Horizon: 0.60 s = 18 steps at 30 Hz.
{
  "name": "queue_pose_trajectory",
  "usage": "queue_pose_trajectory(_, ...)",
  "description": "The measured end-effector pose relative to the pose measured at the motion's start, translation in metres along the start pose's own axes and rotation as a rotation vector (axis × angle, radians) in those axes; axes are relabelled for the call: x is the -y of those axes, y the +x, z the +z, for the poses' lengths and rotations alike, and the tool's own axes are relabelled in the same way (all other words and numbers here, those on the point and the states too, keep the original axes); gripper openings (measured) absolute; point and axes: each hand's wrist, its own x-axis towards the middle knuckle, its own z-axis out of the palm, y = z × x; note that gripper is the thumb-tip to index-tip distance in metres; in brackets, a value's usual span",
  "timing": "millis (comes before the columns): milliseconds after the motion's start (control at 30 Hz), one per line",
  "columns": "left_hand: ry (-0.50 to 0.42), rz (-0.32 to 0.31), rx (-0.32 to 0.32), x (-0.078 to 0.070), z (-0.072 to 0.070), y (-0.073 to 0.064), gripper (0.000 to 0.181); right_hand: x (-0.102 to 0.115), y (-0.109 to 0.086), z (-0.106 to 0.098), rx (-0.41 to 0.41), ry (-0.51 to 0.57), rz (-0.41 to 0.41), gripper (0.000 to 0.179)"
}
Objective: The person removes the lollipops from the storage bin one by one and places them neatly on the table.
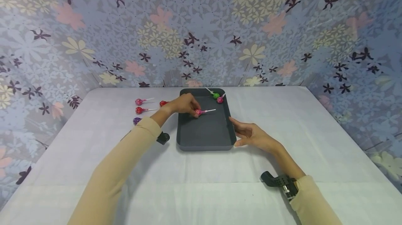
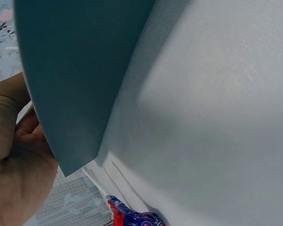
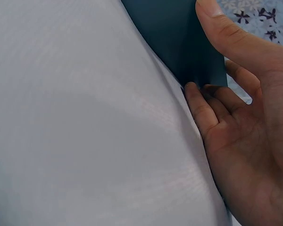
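My left hand (image 1: 185, 104) pinches a pink lollipop (image 1: 199, 112) by its round head, with the white stick pointing right. Hand and lollipop are over the grey rectangular tray (image 1: 205, 137). Inside the tray, at its far right corner, a green lollipop (image 1: 216, 96) and another pink lollipop (image 1: 220, 100) lie close together. My right hand (image 1: 255, 136) touches the tray's right side near the front corner. In the right wrist view its fingers (image 3: 203, 113) rest against the tray's outer wall. The left fingertips are hidden behind the tray wall in the left wrist view.
Left of the tray on the white table (image 1: 213, 190) lie a pink lollipop (image 1: 139, 102), a red lollipop (image 1: 139, 110) and a purple lollipop (image 1: 136, 121). Another red lollipop (image 1: 163, 103) is partly hidden by my left wrist. Behind the table hangs a flowered cloth (image 1: 207, 33).
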Motion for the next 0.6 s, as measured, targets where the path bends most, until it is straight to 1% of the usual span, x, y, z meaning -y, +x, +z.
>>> queue_pose_trajectory(100,-0.040,0.005,-0.004,0.0004,-0.0004,-0.0018,0.032,0.0006,-0.0002,0.0000,-0.003,0.009,0.011,0.094)
queue_pose_trajectory(367,-0.103,0.060,-0.025,0.0054,-0.0005,-0.0058,0.034,0.0028,0.0018,0.0004,0.010,0.004,0.006,0.093)
queue_pose_trajectory(600,-0.197,0.089,-0.040,0.0063,-0.0005,-0.0085,0.036,0.0020,0.0005,-0.0005,0.009,0.003,0.003,0.091)
